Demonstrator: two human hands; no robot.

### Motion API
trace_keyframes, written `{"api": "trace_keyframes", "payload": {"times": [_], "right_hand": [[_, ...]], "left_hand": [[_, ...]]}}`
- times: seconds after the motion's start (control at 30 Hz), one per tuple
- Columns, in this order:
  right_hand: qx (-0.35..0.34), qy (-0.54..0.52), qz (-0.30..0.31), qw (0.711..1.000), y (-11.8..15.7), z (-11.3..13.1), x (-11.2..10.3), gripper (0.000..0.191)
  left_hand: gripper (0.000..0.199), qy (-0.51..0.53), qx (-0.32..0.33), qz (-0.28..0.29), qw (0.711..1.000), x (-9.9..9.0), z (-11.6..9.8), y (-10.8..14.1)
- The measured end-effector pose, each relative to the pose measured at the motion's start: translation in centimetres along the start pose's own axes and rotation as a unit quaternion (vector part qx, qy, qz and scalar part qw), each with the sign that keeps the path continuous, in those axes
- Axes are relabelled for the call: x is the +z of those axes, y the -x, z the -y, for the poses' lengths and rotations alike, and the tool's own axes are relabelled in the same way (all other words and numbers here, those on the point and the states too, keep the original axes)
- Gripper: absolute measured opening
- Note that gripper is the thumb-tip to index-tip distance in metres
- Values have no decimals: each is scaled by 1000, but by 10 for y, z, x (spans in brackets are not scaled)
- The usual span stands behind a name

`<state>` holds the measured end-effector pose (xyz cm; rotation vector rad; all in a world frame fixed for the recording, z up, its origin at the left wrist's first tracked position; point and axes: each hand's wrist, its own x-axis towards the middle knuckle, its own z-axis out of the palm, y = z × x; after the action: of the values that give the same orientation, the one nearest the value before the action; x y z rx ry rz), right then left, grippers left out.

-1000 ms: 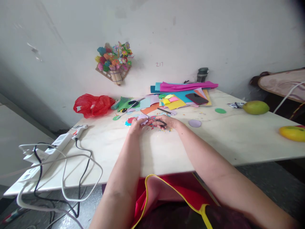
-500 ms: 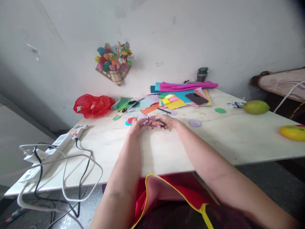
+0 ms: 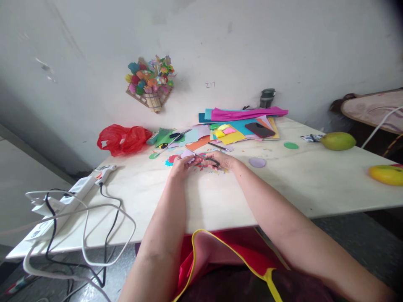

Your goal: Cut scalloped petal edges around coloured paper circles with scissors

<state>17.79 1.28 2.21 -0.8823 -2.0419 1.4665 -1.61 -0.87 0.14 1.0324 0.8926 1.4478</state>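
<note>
My left hand (image 3: pixel 180 166) pinches a lilac paper piece (image 3: pixel 187 156) with a scalloped edge. Black-handled scissors (image 3: pixel 213 161) are in my right hand (image 3: pixel 220 160), their blades pointing left towards the lilac paper. Whether the blades touch the paper is too small to tell. Red and blue paper cutouts (image 3: pixel 169 162) lie beside and behind my left hand, and small coloured scraps are scattered under both hands. A black pen (image 3: pixel 218 146) rests just behind my right hand. A lilac paper circle (image 3: pixel 257 162) lies to the right.
Coloured sheets (image 3: pixel 234 137) and a phone (image 3: pixel 260 130) lie at the back. A second pair of scissors (image 3: pixel 176 137) is near a red plastic bag (image 3: pixel 122 139). A power strip (image 3: pixel 63 205) with cables occupies the left; two mangoes (image 3: pixel 338 141) sit right.
The lilac paper in my left hand has shifted and turned very slightly. Both hands otherwise stay in nearly the same place.
</note>
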Motion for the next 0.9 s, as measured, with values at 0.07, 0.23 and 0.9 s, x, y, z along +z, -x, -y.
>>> {"api": "trace_keyframes", "payload": {"times": [0.07, 0.23, 0.9], "right_hand": [[2, -6, 3, 1000, 0, 0, 0, 21], [-19, 11, 12, 1000, 0, -1, 0, 28], [-5, 28, 1, 1000, 0, 1, 0, 27]], "left_hand": [[23, 0, 1, -1, 1000, 0, 0, 0], [23, 4, -3, -13, 1000, 2, -1, 0], [20, -19, -10, -14, 1000, 0, 0, 1]]}}
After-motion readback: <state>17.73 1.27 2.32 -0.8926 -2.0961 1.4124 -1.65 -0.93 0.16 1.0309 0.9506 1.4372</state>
